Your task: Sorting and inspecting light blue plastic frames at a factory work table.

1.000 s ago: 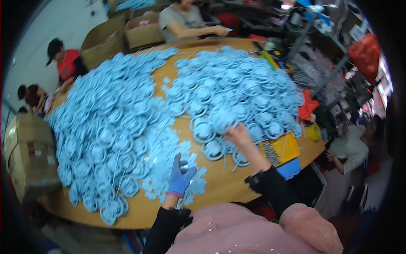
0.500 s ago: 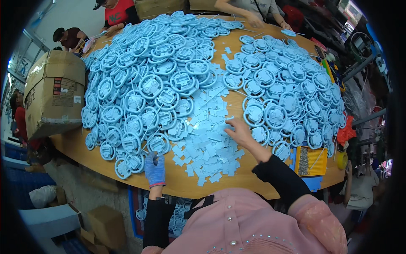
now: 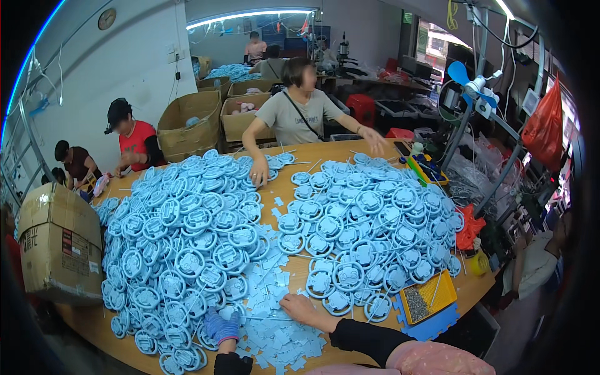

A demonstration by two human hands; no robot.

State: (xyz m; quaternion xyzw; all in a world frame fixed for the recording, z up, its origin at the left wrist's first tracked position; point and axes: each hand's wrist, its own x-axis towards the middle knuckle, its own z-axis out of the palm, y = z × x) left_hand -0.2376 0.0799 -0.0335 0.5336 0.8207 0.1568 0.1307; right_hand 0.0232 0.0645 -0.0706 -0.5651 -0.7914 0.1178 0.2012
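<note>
My left hand [image 3: 222, 326], in a blue knitted glove, is at the near edge of a big heap of light-blue plastic wheel-shaped parts [image 3: 190, 262]. Its fingers touch the parts there, and their tips are hard to make out. My bare right hand [image 3: 302, 310] hovers over the small flat light-blue plates [image 3: 275, 340] strewn between two heaps. Its fingers are bent together; whatever lies between them is too small to name. To the right spreads a second heap of wheel-shaped parts [image 3: 369, 231], with thin rods among them.
A yellow tray [image 3: 445, 292] of small metal pieces rests on a blue foam mat [image 3: 417, 329] at right. A large cardboard box [image 3: 59, 244] stands left. Across the wooden table [image 3: 300, 265], a co-worker [image 3: 303, 115] reaches over the heaps. A red bag [image 3: 469, 228] lies at the right edge.
The view has tilted up, showing more of the room and the co-worker opposite. My right hand has come back toward me and nearer my left hand, which stays by the left heap.
</note>
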